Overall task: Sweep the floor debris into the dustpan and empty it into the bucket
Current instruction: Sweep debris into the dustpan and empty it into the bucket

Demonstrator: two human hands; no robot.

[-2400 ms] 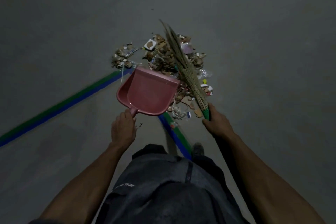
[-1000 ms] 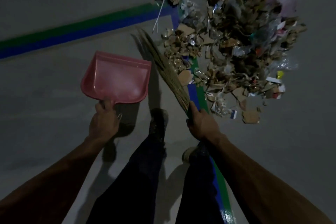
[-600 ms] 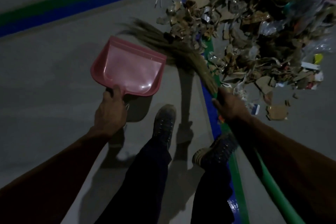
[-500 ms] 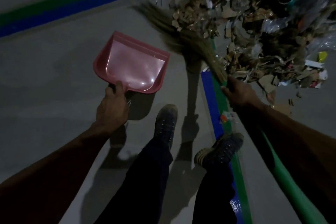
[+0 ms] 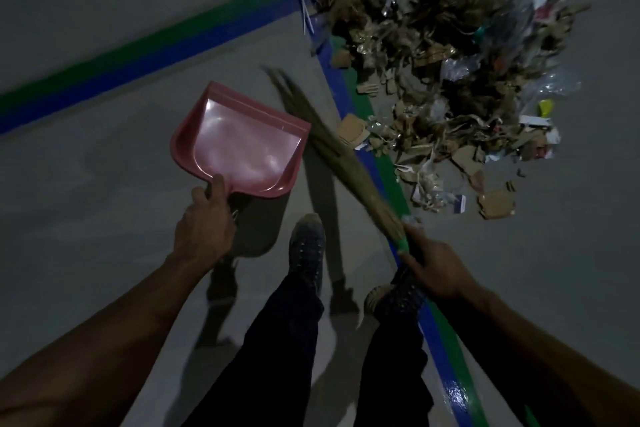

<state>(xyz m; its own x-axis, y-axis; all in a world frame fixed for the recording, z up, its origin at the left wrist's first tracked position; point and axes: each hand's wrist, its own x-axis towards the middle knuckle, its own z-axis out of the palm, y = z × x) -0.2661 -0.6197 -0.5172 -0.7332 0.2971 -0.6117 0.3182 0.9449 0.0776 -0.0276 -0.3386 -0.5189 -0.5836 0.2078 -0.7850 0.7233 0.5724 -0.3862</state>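
My left hand (image 5: pixel 204 229) grips the handle of a pink dustpan (image 5: pixel 239 146), held above the grey floor with nothing in its pan. My right hand (image 5: pixel 433 267) grips the green handle end of a straw broom (image 5: pixel 332 149), whose bristles point up-left and lie just right of the dustpan. A large debris pile (image 5: pixel 443 55) of cardboard scraps, dry leaves and plastic bits spreads over the floor at the upper right, beyond the broom. No bucket is in view.
Blue and green floor stripes (image 5: pixel 145 55) run from the left edge to a corner under the debris, then down to the bottom right. My two feet, left shoe (image 5: pixel 306 246), stand between the hands. Bare grey floor (image 5: pixel 86 201) lies left of the dustpan.
The broom has swung back out of the debris edge and now lies beside the dustpan. My right hand has dropped lower in view. The dustpan has stayed in my left hand's grip.
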